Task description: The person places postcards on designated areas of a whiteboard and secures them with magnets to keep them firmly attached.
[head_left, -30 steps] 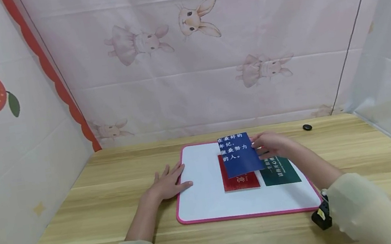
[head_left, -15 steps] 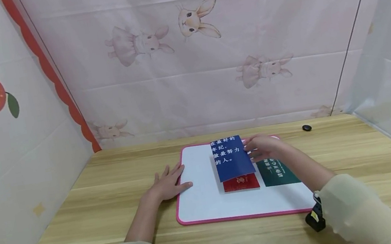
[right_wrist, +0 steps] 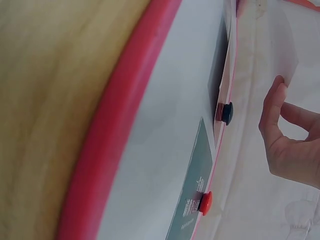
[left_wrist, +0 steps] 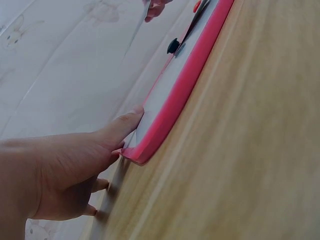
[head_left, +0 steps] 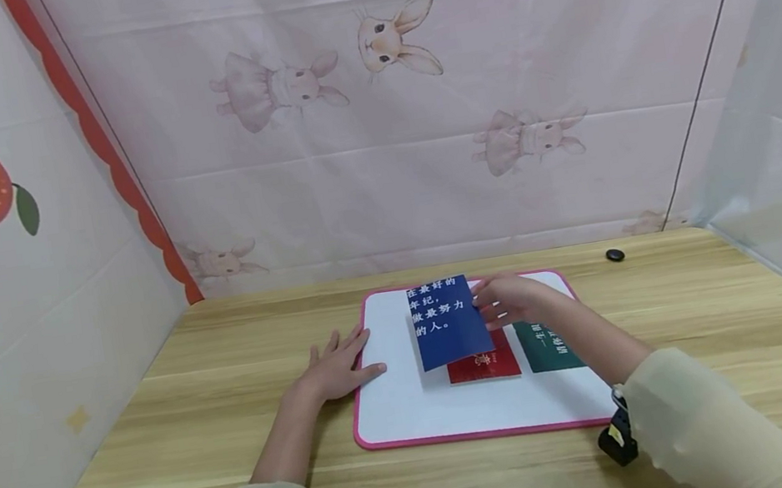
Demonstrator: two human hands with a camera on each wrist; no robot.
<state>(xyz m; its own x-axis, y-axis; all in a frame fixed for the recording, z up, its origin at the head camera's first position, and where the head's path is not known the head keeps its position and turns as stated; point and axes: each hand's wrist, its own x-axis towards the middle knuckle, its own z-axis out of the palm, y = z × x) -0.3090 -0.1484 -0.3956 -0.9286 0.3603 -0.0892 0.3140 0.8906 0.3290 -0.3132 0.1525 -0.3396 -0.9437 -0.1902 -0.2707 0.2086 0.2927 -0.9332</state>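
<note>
A blue card (head_left: 454, 342) with white Chinese lettering is pinched at its right edge by my right hand (head_left: 511, 299). The card is raised over a white magnetic board (head_left: 417, 417) with a pink rim. On the board lie a red card (head_left: 483, 367), partly hidden under the blue one, and a green card (head_left: 547, 349). The right wrist view shows a black round magnet (right_wrist: 228, 114) and a red magnet (right_wrist: 206, 203) over the green card. My left hand (head_left: 336, 370) rests at the board's left edge, thumb on its face, fingers spread on the wooden table.
A small black disc (head_left: 614, 254) lies on the table (head_left: 737, 327) behind the board, to the right. A printed pink curtain (head_left: 354, 199) rises at the table's back edge, with white printed sheets at both sides.
My right hand has carried the blue card leftward, from over the red card toward the board's left part. More of the red card's right side shows. My left hand has stayed put.
</note>
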